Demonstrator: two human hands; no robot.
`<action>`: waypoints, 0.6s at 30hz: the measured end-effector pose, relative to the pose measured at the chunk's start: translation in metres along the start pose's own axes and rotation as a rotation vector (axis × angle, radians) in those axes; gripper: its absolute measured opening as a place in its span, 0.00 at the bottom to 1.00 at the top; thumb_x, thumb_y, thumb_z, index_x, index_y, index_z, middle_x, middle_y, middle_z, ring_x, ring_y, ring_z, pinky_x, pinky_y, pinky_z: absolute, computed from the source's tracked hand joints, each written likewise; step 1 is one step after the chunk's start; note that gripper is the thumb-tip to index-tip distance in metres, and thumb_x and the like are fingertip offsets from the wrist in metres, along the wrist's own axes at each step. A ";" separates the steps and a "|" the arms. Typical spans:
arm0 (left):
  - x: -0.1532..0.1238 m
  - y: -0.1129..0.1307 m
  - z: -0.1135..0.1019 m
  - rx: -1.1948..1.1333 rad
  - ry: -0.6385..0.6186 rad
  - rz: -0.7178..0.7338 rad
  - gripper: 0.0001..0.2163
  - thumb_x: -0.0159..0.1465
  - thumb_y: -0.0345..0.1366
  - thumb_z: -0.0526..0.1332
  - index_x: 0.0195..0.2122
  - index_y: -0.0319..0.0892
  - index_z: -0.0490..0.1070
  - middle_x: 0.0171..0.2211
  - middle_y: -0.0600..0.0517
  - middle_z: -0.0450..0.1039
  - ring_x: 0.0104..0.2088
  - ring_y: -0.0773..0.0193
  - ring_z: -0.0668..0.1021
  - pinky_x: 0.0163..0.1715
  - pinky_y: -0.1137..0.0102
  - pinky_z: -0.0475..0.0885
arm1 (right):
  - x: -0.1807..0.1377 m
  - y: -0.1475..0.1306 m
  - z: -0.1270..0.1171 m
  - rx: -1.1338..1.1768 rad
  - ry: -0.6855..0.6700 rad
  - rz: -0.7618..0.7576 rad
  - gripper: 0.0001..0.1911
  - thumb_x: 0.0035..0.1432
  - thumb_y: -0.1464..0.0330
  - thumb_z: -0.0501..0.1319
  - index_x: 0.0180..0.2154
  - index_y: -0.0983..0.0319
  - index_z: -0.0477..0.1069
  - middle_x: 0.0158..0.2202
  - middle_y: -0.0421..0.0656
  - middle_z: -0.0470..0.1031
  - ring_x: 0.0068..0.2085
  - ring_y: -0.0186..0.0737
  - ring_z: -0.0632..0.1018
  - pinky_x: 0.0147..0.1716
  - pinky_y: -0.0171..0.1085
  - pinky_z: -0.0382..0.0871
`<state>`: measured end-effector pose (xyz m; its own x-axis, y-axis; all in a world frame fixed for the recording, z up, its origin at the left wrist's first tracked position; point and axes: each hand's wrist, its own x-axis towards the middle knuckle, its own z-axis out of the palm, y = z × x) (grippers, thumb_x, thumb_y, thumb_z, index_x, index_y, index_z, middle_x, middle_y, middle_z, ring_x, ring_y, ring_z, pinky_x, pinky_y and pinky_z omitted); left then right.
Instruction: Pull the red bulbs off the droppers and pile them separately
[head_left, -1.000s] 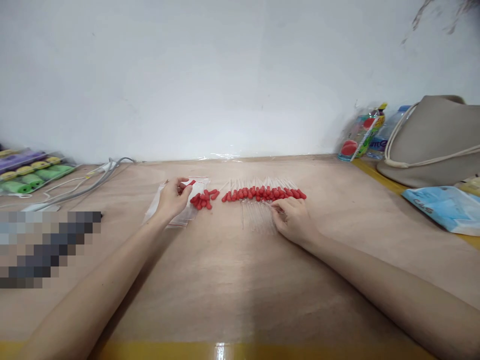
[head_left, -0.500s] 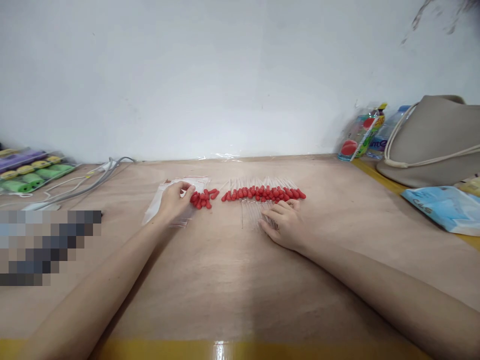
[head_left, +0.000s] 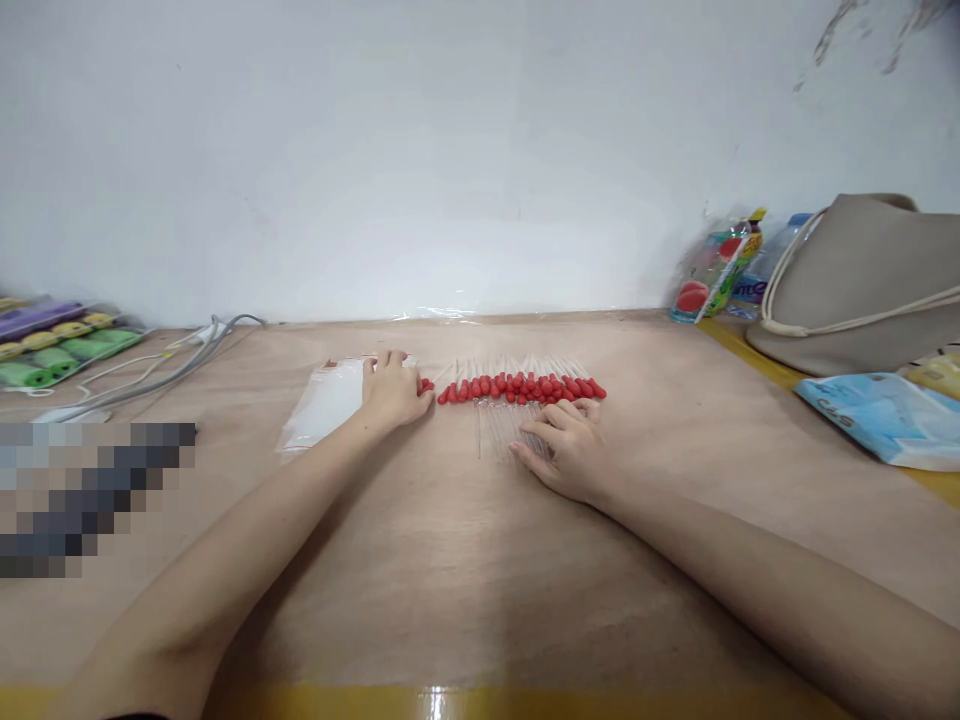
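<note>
My left hand (head_left: 392,392) is palm down over a small heap of red drop-shaped pieces (head_left: 427,385), most of them hidden under it. Its fingers are apart and curved down to the table. My right hand (head_left: 568,445) lies with fingers spread on a row of thin clear sticks or tubes (head_left: 495,428), touching their right part. Just beyond its fingertips runs a long row of red drop-shaped pieces (head_left: 517,386). Thin pale sticks (head_left: 517,364) stretch from that row toward the wall. Left of my left hand lies a flat clear-and-white plastic bag (head_left: 319,405).
Grey and white cables (head_left: 202,345) and a pack of coloured rolls (head_left: 64,335) lie at far left, with a blurred-out patch in front. At right are drink bottles (head_left: 720,265), a beige bag (head_left: 855,270) and a blue packet (head_left: 881,415). A white wall closes the back.
My left hand has moved right, from the plastic bag's edge onto the small heap of red pieces, and now covers most of it. My right hand has stayed in place.
</note>
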<state>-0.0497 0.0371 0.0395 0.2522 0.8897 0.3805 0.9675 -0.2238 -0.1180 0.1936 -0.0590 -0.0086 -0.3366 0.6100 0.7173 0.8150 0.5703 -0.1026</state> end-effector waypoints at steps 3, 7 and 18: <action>0.000 0.001 0.002 -0.068 0.041 -0.067 0.11 0.52 0.42 0.57 0.22 0.41 0.75 0.47 0.42 0.66 0.51 0.48 0.63 0.48 0.54 0.55 | 0.000 0.000 0.000 -0.004 0.025 0.006 0.13 0.55 0.60 0.56 0.30 0.61 0.73 0.29 0.42 0.70 0.32 0.35 0.67 0.42 0.42 0.49; -0.003 0.001 -0.001 -0.198 0.163 -0.149 0.11 0.52 0.42 0.58 0.20 0.42 0.73 0.44 0.44 0.68 0.49 0.49 0.65 0.48 0.52 0.55 | 0.001 0.001 0.001 -0.005 0.045 0.019 0.12 0.55 0.61 0.56 0.29 0.61 0.73 0.27 0.41 0.69 0.32 0.35 0.67 0.42 0.43 0.50; -0.064 0.017 -0.010 -0.531 0.332 0.306 0.04 0.56 0.35 0.58 0.28 0.41 0.68 0.38 0.49 0.69 0.45 0.59 0.69 0.46 0.61 0.62 | 0.004 -0.001 -0.007 0.003 0.169 -0.040 0.23 0.55 0.61 0.56 0.51 0.62 0.64 0.50 0.50 0.67 0.49 0.45 0.68 0.47 0.44 0.57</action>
<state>-0.0492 -0.0279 0.0227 0.4263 0.6059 0.6717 0.7094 -0.6846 0.1673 0.1945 -0.0605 -0.0008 -0.2839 0.4856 0.8268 0.8013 0.5937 -0.0735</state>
